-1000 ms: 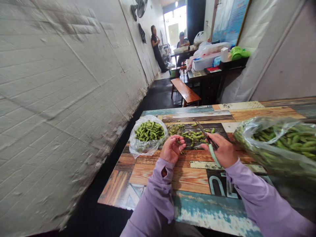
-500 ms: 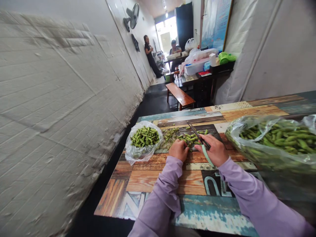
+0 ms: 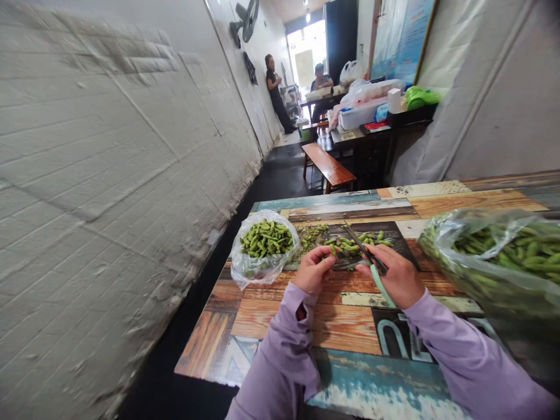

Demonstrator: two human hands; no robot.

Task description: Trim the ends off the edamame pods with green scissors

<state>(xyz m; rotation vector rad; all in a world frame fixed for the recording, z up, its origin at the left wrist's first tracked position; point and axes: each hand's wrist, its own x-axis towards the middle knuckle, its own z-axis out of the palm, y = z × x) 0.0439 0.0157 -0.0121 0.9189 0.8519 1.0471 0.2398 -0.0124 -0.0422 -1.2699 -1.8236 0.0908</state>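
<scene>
My left hand (image 3: 314, 269) pinches a green soybean pod (image 3: 333, 250) between thumb and fingertips. My right hand (image 3: 394, 273) is closed around scissors (image 3: 380, 281) with pale green handles, their dark blades pointing up and left over the table. Beyond both hands, loose pods (image 3: 356, 244) lie on a dark patch of the tabletop, with small green trimmings (image 3: 311, 236) to their left. A clear plastic bag (image 3: 258, 269) left of my left hand holds many pods. To the right of my right hand stands a larger plastic bag (image 3: 441, 256) full of pods.
The wood-patterned table (image 3: 280, 318) runs close to a white brick wall (image 3: 109, 192) on the left. Past its far edge stands a wooden bench (image 3: 329, 165). A second table holds a white bin (image 3: 361, 116). One person (image 3: 277, 93) stands and another (image 3: 321, 81) sits farther back.
My left hand has lifted and turned, and now shows a pod at its fingertips. The right hand still holds the scissors. The whole view has shifted slightly.
</scene>
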